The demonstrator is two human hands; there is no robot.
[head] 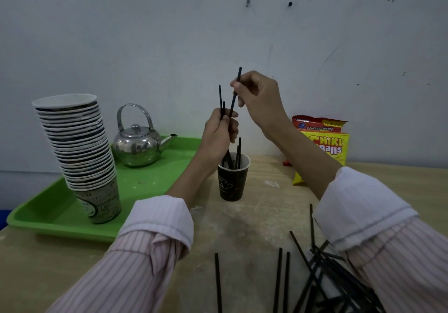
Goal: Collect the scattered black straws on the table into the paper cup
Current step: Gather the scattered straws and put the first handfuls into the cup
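Far left: tall stack of cups (77, 148) on a green tray (43, 218), with a steel kettle (138, 143) behind it on the same tray.

Centre left: left hand (218, 134) just above the paper cup (232, 181), grip curled round a bundle of black straws (220, 97). Upper ends upright above the fist, lower ends apparently down inside the cup mouth.

Centre: paper cup upright on the worktop (254, 223), near the tray's right edge, already holding several straws (239, 146) leaning on its rim.

Centre right: right hand (260, 97) raised above the left, grip a pinch of thumb and fingers on a single straw (239, 74), lower end meeting the left-hand bundle.

Right: two snack bags (323, 140) against the wall.

Lower right: loose pile of straws (322, 264), crossed over one another on the worktop beside the right sleeve (363, 211). Three separate straws (217, 283) lying apart towards the centre. Task judged well short of done.

Probable faults from here:
- Light cup tipped by a sideways push from the left hand, or by top-heavy straws all leaning one way.
- Single straw missing the mouth if released before alignment with the bundle.
- Bundle splaying on a loosened grip, ends landing outside the rim.
- Pile dragged or flicked off the near edge by the right sleeve.
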